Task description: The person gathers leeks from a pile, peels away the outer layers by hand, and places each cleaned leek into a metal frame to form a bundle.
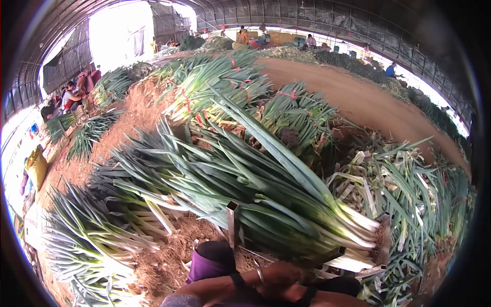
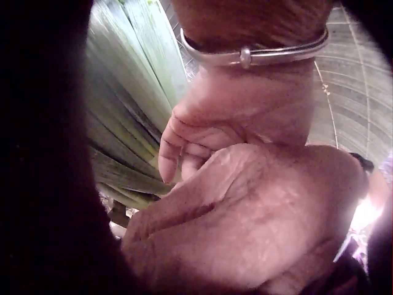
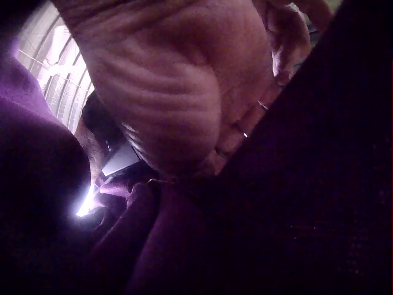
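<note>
Both hands are close together over the lap at the bottom of the head view. My left hand [image 1: 282, 273], with a silver bracelet [image 1: 259, 272] at its wrist, overlaps my right hand [image 1: 295, 293]. In the left wrist view, the left fingers [image 2: 171, 147] bend loosely beside the right hand, with nothing between them. The right palm [image 3: 166, 98] faces the right wrist camera; its fingertips are partly hidden by dark cloth, and no object shows in it. Just beyond the hands, a big pile of long green onions [image 1: 266, 210] lies in a metal frame [image 1: 233, 225], white root ends to the right.
More green onions [image 1: 97, 235] lie at the left, roots inward. Tied bunches [image 1: 220, 82] are heaped ahead, and loose onions and trimmings [image 1: 404, 189] at the right. A purple-clad knee [image 1: 209, 263] is beside the frame. Several people sit farther off under the arched roof.
</note>
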`<state>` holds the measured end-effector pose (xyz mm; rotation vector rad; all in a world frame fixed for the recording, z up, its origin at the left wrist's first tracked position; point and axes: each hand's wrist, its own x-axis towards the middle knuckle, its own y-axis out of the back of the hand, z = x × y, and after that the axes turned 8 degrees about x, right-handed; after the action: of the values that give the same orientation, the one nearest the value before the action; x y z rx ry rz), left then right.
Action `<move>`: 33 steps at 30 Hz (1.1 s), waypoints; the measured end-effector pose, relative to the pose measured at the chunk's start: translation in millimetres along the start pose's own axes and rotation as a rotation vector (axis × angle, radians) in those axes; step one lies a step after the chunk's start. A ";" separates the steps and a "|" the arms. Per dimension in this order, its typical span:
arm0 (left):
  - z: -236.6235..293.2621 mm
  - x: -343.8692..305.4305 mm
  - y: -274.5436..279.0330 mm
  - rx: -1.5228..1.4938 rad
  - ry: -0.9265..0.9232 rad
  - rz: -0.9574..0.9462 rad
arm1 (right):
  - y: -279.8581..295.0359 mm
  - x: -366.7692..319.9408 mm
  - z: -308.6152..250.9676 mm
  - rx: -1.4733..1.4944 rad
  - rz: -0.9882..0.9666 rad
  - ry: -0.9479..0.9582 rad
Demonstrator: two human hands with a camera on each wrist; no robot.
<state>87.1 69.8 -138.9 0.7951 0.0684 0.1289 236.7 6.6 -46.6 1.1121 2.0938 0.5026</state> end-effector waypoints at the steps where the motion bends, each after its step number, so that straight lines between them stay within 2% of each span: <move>1: -1.2 1.2 0.0 0.015 -0.036 0.013 | -0.6 -0.3 0.5 0.001 0.001 0.000; 4: 1.3 0.4 2.1 0.028 -0.039 0.002 | -8.5 3.6 -0.9 0.009 -0.005 -0.007; 6: 24.1 -4.3 27.6 0.008 0.094 -0.068 | -10.1 6.8 -1.8 0.017 -0.008 -0.004; 8: 8.5 -2.5 6.8 -0.017 0.005 -0.006 | -8.2 2.3 1.3 0.025 -0.004 -0.004; 12: 2.1 -2.1 4.2 -0.056 -0.122 0.059 | -4.8 -4.5 3.8 0.032 0.002 -0.007; 15: 13.2 -2.0 11.8 0.011 -0.008 0.055 | -4.5 -6.1 4.6 0.041 0.003 -0.009; 18: 7.2 1.7 6.3 0.065 0.027 -0.044 | -6.7 -4.4 3.0 0.051 -0.005 -0.002; 21: 20.4 -3.6 22.8 0.068 0.000 -0.003 | -10.3 0.4 0.7 0.056 -0.005 0.006; 23: 2.6 -1.4 0.8 0.030 -0.070 0.065 | -11.2 2.8 0.2 0.059 -0.003 0.007; 25: -12.2 3.5 -13.5 -0.013 -0.067 0.049 | -16.6 7.8 -2.0 0.057 -0.003 0.016; 27: -3.3 3.7 -2.7 -0.060 0.019 -0.050 | -22.6 12.2 -4.5 0.055 -0.012 0.014; 30: 24.0 -3.5 20.7 0.003 0.086 0.021 | -30.0 15.2 -6.2 0.066 -0.034 0.038; 33: 23.9 -4.9 24.4 0.199 -0.053 -0.037 | -42.4 22.9 -11.2 0.087 -0.052 0.051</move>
<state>82.7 69.2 -104.7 0.9945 0.0460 0.0669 196.1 2.0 -74.3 1.1017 2.2015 0.4227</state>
